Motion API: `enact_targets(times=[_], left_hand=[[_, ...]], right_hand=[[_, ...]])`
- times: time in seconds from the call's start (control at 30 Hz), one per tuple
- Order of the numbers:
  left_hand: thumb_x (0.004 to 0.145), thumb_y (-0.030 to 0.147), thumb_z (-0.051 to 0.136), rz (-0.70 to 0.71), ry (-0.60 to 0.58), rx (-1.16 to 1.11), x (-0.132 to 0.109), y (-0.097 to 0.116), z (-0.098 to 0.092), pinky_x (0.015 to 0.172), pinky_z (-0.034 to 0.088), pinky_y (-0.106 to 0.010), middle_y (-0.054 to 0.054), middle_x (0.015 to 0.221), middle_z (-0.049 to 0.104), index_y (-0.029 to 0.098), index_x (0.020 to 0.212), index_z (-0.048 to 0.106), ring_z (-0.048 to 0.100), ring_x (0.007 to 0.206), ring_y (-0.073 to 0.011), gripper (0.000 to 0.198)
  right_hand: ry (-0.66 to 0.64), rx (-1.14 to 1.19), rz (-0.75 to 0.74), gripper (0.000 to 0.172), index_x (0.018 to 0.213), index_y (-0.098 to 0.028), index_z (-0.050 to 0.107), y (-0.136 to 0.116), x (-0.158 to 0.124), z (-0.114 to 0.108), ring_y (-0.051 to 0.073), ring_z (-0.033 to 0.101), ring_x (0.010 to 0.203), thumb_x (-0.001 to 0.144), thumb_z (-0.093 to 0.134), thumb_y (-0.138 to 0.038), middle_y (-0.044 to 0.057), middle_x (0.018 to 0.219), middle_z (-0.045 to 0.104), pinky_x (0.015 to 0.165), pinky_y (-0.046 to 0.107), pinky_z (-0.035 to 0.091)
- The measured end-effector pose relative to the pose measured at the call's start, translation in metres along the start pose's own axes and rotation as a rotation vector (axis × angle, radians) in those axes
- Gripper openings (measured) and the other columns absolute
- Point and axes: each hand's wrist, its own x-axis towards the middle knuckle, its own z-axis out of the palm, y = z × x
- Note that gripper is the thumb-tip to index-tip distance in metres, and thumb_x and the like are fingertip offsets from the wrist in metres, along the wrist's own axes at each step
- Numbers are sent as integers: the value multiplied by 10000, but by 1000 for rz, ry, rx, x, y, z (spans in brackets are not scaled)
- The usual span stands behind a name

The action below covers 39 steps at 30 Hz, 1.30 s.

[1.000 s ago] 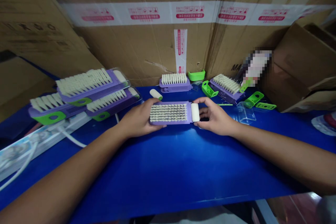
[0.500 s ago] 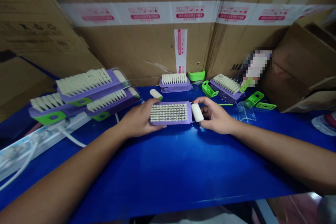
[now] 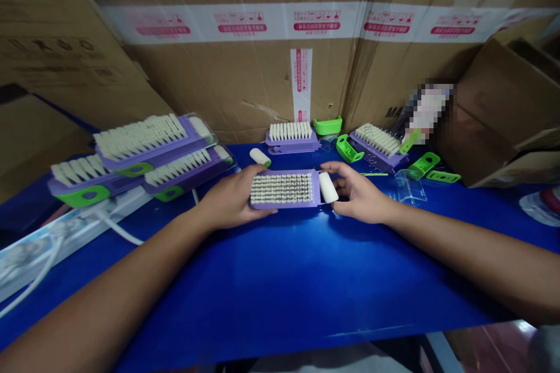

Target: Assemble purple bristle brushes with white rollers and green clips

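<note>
Around the purple scrub brush (image 3: 282, 188) lying bristles-up on the blue tabletop (image 3: 280, 285), both hands sit close together. The left hand (image 3: 231, 198) clasps the brush's left end, with the thumb and fingers pressed around its body. The right hand (image 3: 356, 193) curls at the brush's right end, its thumb and fingers pinching a white cylinder (image 3: 328, 187) that sits against the brush. The brush looks light and stiff, best held by its smooth long edges, clear of the bristles; the cylinder looks small and apt to roll. Beyond the brush lie a second white cylinder (image 3: 259, 157) and another purple brush (image 3: 291, 143). Left of it are stacked packaged brushes (image 3: 149, 154); right of it are green plastic clips (image 3: 349, 148) and a clear plastic blister (image 3: 409, 186).
</note>
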Motion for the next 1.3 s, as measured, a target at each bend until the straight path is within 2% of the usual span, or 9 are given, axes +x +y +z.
enact_targets(times=[0.13,0.2,0.6,0.93,1.13,1.3], left_hand=[[867,694,804,9,3,0,0,-1,1,1019,667,-598,-247,1452,751,179,1501,526,801,1264,-465,862],[865,694,809,9,3,2,0,-2,1,1017,667,-594,-238,1452,751,190,1506,522,801,1263,-461,865],[865,687,809,15,-5,-12,-1,-3,1,995,667,-595,-242,1452,745,181,1507,524,804,1239,-454,865],[864,669,825,13,-3,-6,-1,-2,1,1002,662,-532,-208,1444,758,204,1495,530,809,1244,-416,837],[879,665,825,46,1,-19,-2,-5,2,968,665,-515,-199,1435,762,218,1504,528,814,1221,-396,825],[871,649,844,54,11,-37,-2,-4,1,977,667,-515,-195,1429,766,221,1505,540,814,1223,-397,823]], right_hand=[[-21,-23,9,902,1519,-234,489,5,0,-2,241,707,991,662,768,-208,76,1174,699,774,379,606],[-24,-31,5,892,1521,-234,498,7,0,-3,253,713,1009,671,769,-214,65,1134,700,794,394,611],[-17,-53,-42,822,1474,-233,532,10,0,-3,225,715,1009,709,832,-259,90,1246,691,866,411,622],[-5,-55,-41,790,1414,-217,563,4,0,0,203,702,946,680,848,-273,79,1207,672,822,395,621],[10,-68,-57,765,1378,-222,592,3,-1,0,187,698,922,658,849,-263,106,1302,660,814,397,630],[18,-89,-82,738,1362,-227,616,2,-2,0,195,708,927,665,857,-256,103,1296,668,845,420,653]])
